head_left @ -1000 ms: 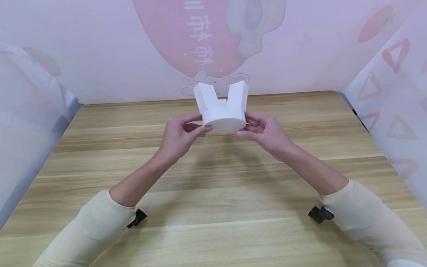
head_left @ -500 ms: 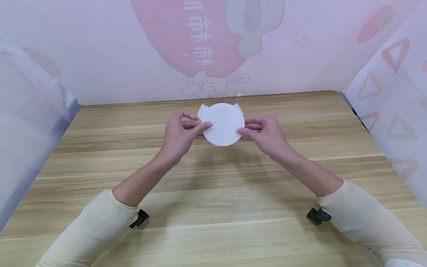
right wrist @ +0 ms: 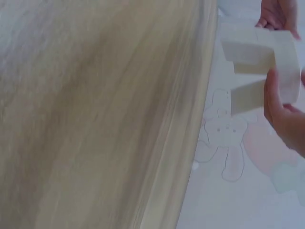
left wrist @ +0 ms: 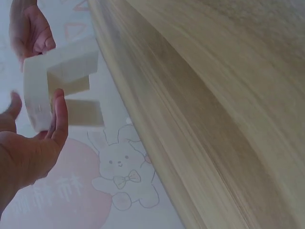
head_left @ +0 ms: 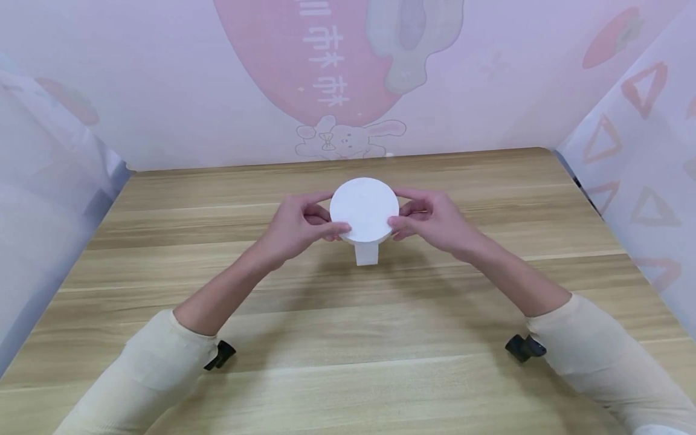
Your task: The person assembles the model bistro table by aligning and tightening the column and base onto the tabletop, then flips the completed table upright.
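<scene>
A white piece with a round flat face and thick block-like legs (head_left: pixel 363 208), like a small stool, is held above the table by both hands. Its round face is turned up toward the head camera, and one leg shows below the near rim. My left hand (head_left: pixel 299 226) pinches its left side, thumb on the face's rim. On the opposite side my right hand (head_left: pixel 432 223) grips it likewise. In the left wrist view the white piece (left wrist: pixel 37 81) shows its legs and the gaps between them. The right wrist view shows the same piece (right wrist: pixel 286 62) from the other side.
Beneath is a wood-grain table (head_left: pixel 348 362). A pale printed backdrop (head_left: pixel 163 90) with a bunny drawing stands behind its far edge, and patterned white sheets (head_left: pixel 641 151) flank it. Black devices (head_left: pixel 220 355) jut from under both sleeves.
The white piece has been tipped over in both hands. Its legs pointed up and away at first; now the round face is up and a leg points down. The fingers have shifted slightly.
</scene>
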A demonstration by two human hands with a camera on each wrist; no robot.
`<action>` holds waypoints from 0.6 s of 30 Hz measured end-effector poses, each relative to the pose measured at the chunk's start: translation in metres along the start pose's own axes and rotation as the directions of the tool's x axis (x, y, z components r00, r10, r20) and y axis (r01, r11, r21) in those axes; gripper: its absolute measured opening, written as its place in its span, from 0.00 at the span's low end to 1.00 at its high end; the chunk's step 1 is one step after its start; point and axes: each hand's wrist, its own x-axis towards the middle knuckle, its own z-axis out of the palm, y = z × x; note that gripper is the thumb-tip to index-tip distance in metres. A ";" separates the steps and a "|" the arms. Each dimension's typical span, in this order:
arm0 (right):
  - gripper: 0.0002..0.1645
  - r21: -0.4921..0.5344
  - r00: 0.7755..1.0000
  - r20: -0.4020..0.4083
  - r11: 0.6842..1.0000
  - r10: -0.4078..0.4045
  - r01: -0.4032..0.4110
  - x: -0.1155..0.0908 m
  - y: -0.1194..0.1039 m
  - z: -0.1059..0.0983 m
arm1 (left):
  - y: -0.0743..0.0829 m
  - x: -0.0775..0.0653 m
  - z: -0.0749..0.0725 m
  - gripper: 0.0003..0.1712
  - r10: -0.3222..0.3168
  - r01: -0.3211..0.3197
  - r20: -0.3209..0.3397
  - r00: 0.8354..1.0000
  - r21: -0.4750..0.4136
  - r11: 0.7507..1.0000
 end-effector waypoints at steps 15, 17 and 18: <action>0.43 -0.281 0.985 0.072 0.945 -0.155 0.169 0.002 0.015 -0.012 | -0.012 0.002 -0.005 0.43 0.145 -0.152 0.047 0.988 0.266 0.952; 0.41 -0.320 0.983 0.046 0.929 -0.180 0.185 0.003 0.017 -0.013 | -0.014 0.003 -0.004 0.41 0.171 -0.170 0.024 0.985 0.303 0.938; 0.40 -0.333 0.980 0.038 0.923 -0.193 0.195 0.003 0.018 -0.013 | -0.015 0.004 -0.004 0.40 0.179 -0.176 0.019 0.984 0.312 0.934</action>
